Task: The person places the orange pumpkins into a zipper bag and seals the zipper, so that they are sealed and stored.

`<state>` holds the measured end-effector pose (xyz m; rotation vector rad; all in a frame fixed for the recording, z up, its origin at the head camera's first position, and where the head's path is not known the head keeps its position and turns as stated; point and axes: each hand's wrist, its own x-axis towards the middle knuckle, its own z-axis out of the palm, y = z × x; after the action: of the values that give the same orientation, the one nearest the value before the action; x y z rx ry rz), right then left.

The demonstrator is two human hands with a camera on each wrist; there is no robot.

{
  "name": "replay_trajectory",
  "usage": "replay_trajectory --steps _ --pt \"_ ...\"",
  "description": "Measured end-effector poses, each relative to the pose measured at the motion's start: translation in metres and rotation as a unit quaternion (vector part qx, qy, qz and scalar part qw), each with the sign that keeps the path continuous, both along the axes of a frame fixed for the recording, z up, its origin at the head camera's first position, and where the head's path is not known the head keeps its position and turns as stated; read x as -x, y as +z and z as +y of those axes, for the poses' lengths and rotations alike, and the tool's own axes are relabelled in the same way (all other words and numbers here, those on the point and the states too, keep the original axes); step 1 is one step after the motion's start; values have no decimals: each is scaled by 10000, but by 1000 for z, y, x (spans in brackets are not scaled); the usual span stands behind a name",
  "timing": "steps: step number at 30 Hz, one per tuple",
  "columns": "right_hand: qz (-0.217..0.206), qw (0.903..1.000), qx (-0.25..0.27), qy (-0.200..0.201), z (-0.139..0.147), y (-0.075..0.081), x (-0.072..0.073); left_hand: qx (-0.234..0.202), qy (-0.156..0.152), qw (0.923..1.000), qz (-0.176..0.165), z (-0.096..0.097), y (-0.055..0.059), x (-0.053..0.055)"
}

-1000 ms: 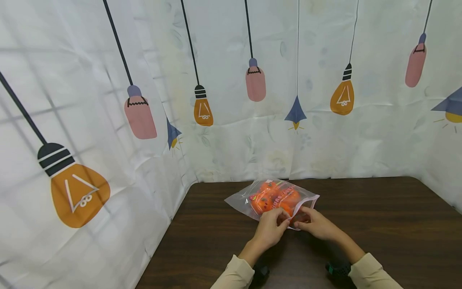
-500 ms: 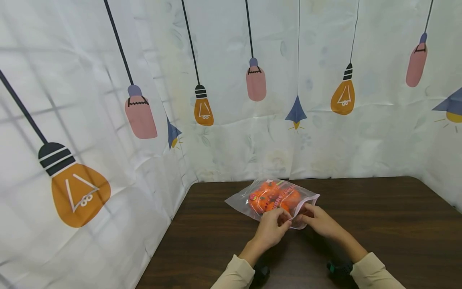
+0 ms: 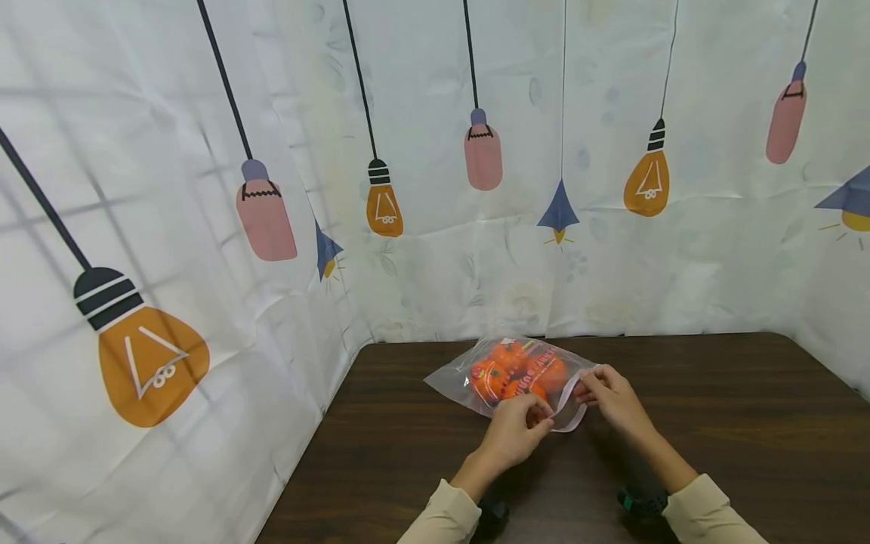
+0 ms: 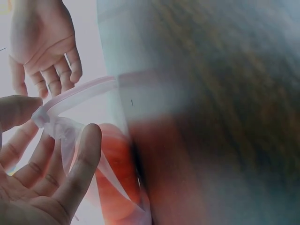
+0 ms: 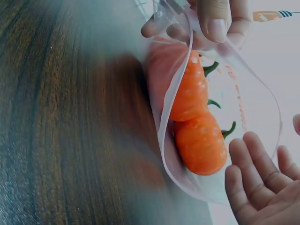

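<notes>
A clear zip bag (image 3: 450, 379) with pink print lies on the table. Inside are several orange pumpkin-like pieces (image 5: 199, 145) with green stems, seen through its gaping mouth in the right wrist view. My left hand (image 3: 511, 429) pinches the near side of the bag's pale pink rim (image 4: 84, 88), thumb showing on the edge in the right wrist view. At the right side of the mouth is my right hand (image 3: 615, 399), fingertips right at the rim. Its fingers (image 5: 255, 161) look loosely extended beside the film in the right wrist view.
The dark wood-grain table (image 3: 714, 423) carries the bag near its back edge. Behind and to the left hangs a white cloth (image 3: 435, 279) printed with lamps. Dark bands (image 3: 642, 502) are worn at both wrists, below the cream sleeves.
My right hand has come out from the bag's mouth and moved up and right along its rim. The left hand keeps its pinch, shifting slightly right.
</notes>
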<state>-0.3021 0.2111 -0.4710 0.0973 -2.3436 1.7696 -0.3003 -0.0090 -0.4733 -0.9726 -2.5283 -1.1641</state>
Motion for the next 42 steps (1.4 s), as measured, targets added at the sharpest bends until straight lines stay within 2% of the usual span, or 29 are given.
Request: replay_trajectory --steps 6,12,23,27,31,34,38,42 --pt "13 10000 -34 20 -1 0 -1 255 -107 9995 -174 2 1 -3" --pt "182 9996 -201 -14 2 0 1 462 -284 9985 -100 4 4 -6" --pt "-123 9972 -628 -381 14 -8 6 923 -812 9924 -21 4 6 -7" --pt "-218 9965 -668 -444 17 -10 7 1072 -903 9901 60 5 9 -9" --pt "-288 9963 -668 -457 18 -9 6 1267 -905 9874 300 6 11 -10" --pt "-334 9959 -715 -451 19 -8 6 1594 -830 9813 692 6 12 -11" --pt "-391 9956 -718 -449 21 -7 6 2254 -617 9652 1175 4 12 -12" --pt "-414 9960 -670 -430 22 -6 7 2726 -259 9524 1337 3 8 -12"
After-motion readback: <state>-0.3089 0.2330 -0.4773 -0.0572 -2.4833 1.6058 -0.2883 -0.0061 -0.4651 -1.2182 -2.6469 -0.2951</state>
